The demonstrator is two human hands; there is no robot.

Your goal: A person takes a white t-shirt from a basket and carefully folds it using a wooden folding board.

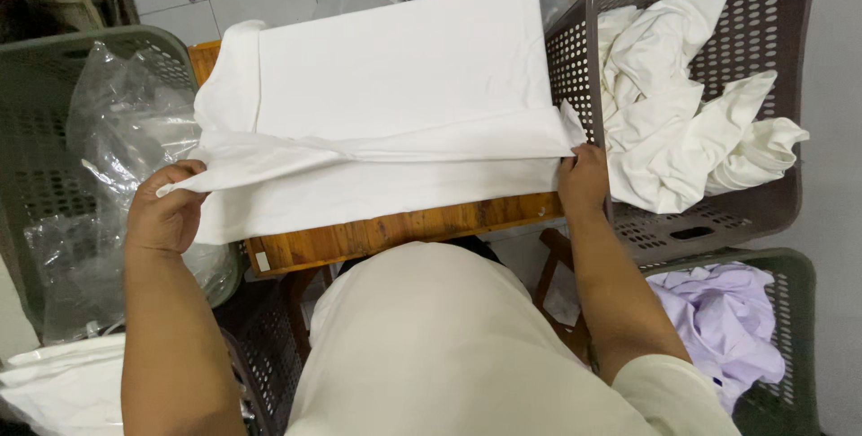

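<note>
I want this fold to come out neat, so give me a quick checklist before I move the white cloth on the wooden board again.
1. Left hand grips the left corner of the white cloth garment: ok.
2. Right hand pinches the right edge: ok.
3. Folded edge between the hands is straight: not ok, it creases near the left.
4. Garment lies fully on the wooden board: not ok, the left side overhangs.
5. Brown perforated plastic basket of crumpled white clothes keeps apart from the garment: cannot tell, they meet at the right edge.
</note>
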